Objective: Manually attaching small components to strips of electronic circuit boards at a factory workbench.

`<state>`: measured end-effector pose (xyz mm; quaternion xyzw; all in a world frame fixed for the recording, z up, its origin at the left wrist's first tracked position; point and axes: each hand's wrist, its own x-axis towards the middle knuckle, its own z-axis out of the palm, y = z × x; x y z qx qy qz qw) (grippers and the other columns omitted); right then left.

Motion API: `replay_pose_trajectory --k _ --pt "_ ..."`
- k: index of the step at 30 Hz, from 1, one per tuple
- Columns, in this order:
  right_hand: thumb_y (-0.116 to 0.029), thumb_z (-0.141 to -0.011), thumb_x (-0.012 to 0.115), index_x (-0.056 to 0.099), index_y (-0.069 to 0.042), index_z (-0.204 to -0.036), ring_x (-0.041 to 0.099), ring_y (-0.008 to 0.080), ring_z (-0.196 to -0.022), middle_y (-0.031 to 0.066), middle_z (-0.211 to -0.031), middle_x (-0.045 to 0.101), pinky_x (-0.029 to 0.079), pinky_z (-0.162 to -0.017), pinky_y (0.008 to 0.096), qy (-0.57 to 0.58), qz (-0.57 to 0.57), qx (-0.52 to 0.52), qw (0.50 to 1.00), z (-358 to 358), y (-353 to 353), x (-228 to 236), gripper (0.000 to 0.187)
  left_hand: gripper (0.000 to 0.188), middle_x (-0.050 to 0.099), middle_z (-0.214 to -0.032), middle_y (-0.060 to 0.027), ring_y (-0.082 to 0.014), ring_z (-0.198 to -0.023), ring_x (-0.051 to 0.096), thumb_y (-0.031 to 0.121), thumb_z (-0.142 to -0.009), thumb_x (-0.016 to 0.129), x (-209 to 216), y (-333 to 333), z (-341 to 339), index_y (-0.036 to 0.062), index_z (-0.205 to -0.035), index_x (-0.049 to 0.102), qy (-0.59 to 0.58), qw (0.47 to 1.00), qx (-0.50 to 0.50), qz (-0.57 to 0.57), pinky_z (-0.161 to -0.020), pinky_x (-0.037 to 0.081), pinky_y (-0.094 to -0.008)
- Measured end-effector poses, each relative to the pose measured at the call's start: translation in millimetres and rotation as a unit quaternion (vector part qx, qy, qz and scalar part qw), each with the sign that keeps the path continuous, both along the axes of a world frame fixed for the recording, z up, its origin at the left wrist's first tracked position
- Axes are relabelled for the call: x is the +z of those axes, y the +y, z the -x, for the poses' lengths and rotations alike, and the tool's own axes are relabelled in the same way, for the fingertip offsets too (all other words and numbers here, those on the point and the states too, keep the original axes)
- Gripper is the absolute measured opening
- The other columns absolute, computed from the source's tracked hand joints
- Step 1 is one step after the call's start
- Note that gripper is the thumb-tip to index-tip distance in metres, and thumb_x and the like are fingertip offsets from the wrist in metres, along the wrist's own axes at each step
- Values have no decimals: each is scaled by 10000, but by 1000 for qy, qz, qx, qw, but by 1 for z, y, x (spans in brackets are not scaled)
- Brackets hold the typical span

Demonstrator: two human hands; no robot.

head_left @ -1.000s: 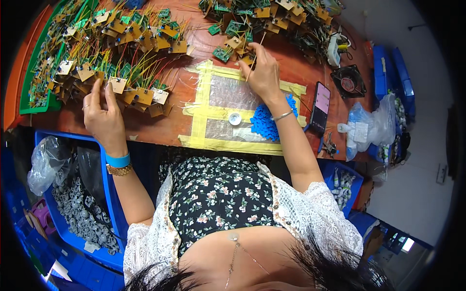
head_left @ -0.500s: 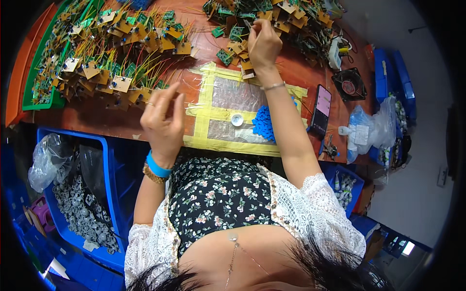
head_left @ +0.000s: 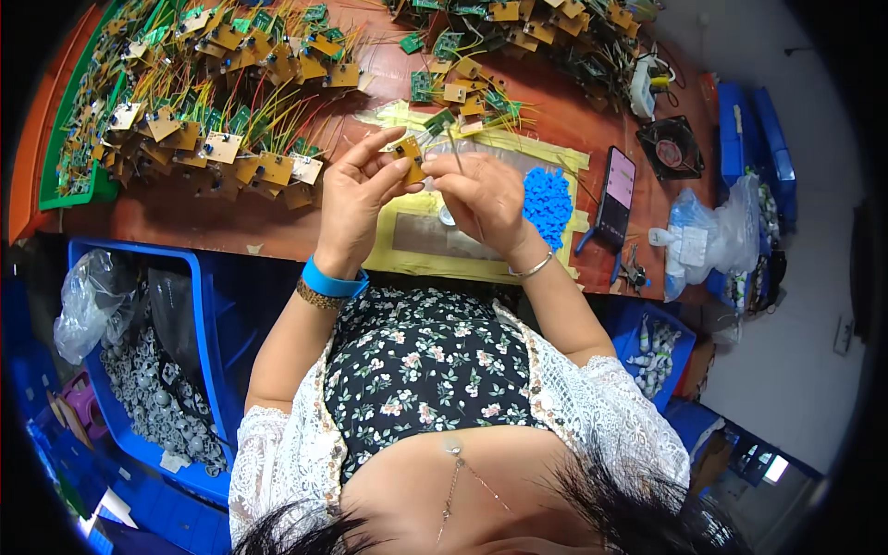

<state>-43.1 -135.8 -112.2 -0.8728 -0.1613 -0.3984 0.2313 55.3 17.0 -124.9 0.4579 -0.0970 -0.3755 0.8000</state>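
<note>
Between the thumb and fingers of my left hand is a small brown circuit board with dark parts on its face. My right hand is closed round a thin metal tool, whose shaft sticks up past the fingers; its exact kind is hard to tell. The right fingertips meet the board's right edge. A green circuit board shows just beyond the hands. Under the hands, a small white round dish is partly hidden by my right hand. Small blue pieces lie heaped beside my right wrist.
Wired boards crowd the left of the table, partly in a green tray. More boards lie at the back. A yellow-taped work mat covers the near middle. At right are a phone and a fan.
My right hand has come back from the boards at the far side to meet my left hand. A brown circuit board is now in the left fingers. The blue heap shows more fully.
</note>
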Motion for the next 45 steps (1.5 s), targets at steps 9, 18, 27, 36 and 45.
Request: replay_pose_trajectory --k 9,18,27,36,45 --pt "-480 -1028 331 665 32 -1060 588 153 -702 93 -815 632 462 -623 268 205 -340 -60 916 69 15 1 613 246 682 -982 -113 -149 -800 672 58 -935 607 -20 6 23 -61 -1148 637 -167 978 69 -100 -691 601 -284" --pt "-327 -1052 367 644 39 -884 576 121 -661 86 -767 629 466 -607 238 294 -354 -137 877 78 20 -22 489 209 699 -828 -129 -155 -729 684 16 -892 627 -11 5 30 -17 -1095 669 -452 855 123 -223 -638 523 -280" --pt "-331 -1050 368 653 37 -871 578 130 -618 94 -731 641 451 -564 240 273 -319 -123 899 74 24 -13 498 343 684 -880 -85 -117 -756 660 -25 -880 622 -23 10 35 -11 -1222 613 -267 944 69 -183 -682 536 -239" --pt "-459 -1042 290 639 42 -947 574 131 -667 102 -807 646 423 -587 238 214 -516 -61 827 62 38 -7 617 402 632 -952 -67 -150 -847 665 -42 -887 603 -11 9 45 -51 -1284 544 -8 996 -53 -69 -778 567 -252" --pt "-314 -1029 433 666 29 -966 576 125 -691 84 -831 646 443 -600 233 202 -433 -58 876 60 34 -12 420 397 636 -945 -68 -147 -834 664 -38 -886 610 -7 9 48 -51 -1278 551 -19 997 -48 -59 -786 568 -255"
